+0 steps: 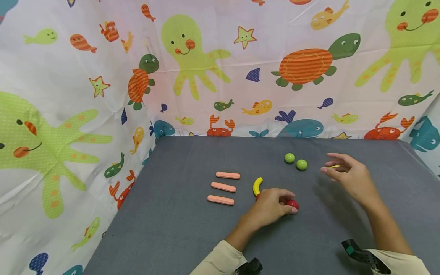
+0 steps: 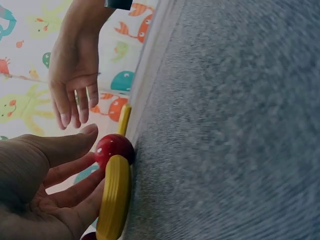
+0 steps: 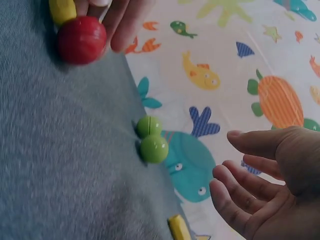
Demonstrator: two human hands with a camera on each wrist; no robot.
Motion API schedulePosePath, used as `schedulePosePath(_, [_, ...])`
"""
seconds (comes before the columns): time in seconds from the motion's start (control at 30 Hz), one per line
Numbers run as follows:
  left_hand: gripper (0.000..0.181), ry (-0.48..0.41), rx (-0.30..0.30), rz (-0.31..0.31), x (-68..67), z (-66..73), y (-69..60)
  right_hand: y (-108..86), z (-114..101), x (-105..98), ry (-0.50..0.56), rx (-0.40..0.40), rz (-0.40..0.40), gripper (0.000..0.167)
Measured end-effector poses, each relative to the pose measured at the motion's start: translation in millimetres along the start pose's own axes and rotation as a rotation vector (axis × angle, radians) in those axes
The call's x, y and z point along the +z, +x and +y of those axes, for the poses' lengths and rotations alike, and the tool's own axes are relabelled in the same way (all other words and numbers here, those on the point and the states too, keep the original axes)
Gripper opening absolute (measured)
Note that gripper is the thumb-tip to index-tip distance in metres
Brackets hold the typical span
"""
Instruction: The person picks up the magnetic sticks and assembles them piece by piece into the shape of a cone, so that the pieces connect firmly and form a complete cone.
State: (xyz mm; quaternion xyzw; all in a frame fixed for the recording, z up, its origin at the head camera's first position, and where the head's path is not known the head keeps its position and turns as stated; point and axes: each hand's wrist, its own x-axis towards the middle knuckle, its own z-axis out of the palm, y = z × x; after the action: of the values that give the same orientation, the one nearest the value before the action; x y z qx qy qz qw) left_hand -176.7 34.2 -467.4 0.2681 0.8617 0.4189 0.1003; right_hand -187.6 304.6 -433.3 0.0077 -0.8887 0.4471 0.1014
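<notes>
- Left hand [image 1: 269, 208]: fingers and thumb partly curled about a glossy red ball [image 1: 293, 204]; whether they grip it or merely touch it cannot be told.
- Red ball: at the left thumb and fingertips, low against the dark grey cloth-textured tabletop [image 1: 165, 214]. Judged hazard: a round form may roll if thumb or fingers part unevenly.
- Right hand [image 1: 350, 183]: raised, fingers loosely bent and apart from the thumb, holding nothing; a yellow piece [image 3: 179, 227], partly covered in the head view, lies beneath.
- Beside the left hand: a curved yellow banana-shaped piece [image 1: 256, 186] and a mostly hidden red piece [image 1: 258, 196]. A sideways sweep of the knuckles could displace both.
- Farther out: 2 lime-green balls [image 1: 290, 157] [image 1: 301, 164], close together; a knock to 1 could send both rolling.
- Left: 3 salmon-pink sausage-shaped sticks [image 1: 228, 175] [image 1: 223, 186] [image 1: 220, 200], spaced apart, with less likelihood of rolling into the hand's path.
</notes>
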Motion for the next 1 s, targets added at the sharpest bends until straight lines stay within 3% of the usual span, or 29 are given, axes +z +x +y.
schedulePosePath(0.37, [0.033, 0.080, 0.015, 0.011, 5.9, -2.9, 1.1, 5.0, 22.7, -6.5, -0.072, 0.038, 0.022, 0.057])
schedulePosePath(0.77, [0.032, 0.051, 0.041, 0.019, 5.3, -4.2, 2.7, 9.1, 47.1, -14.4, -0.198, 0.134, -0.050, 0.070])
schedulePosePath(1.0, [0.032, 0.011, 0.026, 0.018, 4.2, -4.9, 2.5, 8.3, 55.5, -11.9, -0.243, 0.101, -0.098, 0.067])
